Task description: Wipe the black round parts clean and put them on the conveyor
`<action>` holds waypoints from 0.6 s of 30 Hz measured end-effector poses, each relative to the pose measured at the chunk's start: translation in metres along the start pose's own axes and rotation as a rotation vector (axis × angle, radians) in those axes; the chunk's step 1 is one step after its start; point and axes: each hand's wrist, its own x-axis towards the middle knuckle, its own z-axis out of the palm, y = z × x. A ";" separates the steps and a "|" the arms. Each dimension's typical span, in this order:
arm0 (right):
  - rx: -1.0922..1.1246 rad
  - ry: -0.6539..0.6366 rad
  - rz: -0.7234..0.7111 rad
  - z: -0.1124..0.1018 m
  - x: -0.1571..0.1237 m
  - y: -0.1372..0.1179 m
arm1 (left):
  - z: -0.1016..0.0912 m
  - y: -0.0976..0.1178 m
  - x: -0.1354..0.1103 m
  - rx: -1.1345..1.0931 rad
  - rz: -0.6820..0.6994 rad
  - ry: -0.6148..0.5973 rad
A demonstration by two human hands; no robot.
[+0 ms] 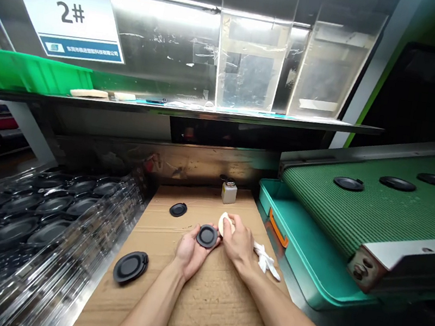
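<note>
Black rubber disc sits flat in the left hand's cupped palm, well supported from beneath. The right hand's fingers close around a white pad at the disc's right edge. Whether pad and disc touch is hidden, and the pad's material is unclear.

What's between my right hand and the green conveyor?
Head view: a crumpled white cloth, then a teal bin, between the right hand and the green conveyor.

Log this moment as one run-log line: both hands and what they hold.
Left hand: black round disc | Right hand: white cloth, beside disc | Nearby: two more black discs on cardboard sheet
</note>
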 end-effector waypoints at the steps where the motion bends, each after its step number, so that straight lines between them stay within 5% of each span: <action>1: 0.040 0.000 0.010 -0.001 0.001 0.004 | -0.001 0.003 -0.001 -0.012 -0.008 0.000; 5: 0.088 -0.043 0.003 -0.002 0.001 0.014 | 0.000 0.010 -0.010 0.022 0.024 -0.016; 12: 0.019 -0.140 -0.035 -0.001 -0.001 0.016 | 0.032 -0.005 -0.038 0.505 0.602 0.001; 18: 0.024 -0.203 -0.024 -0.006 -0.001 0.016 | 0.051 -0.014 -0.059 0.480 0.732 -0.030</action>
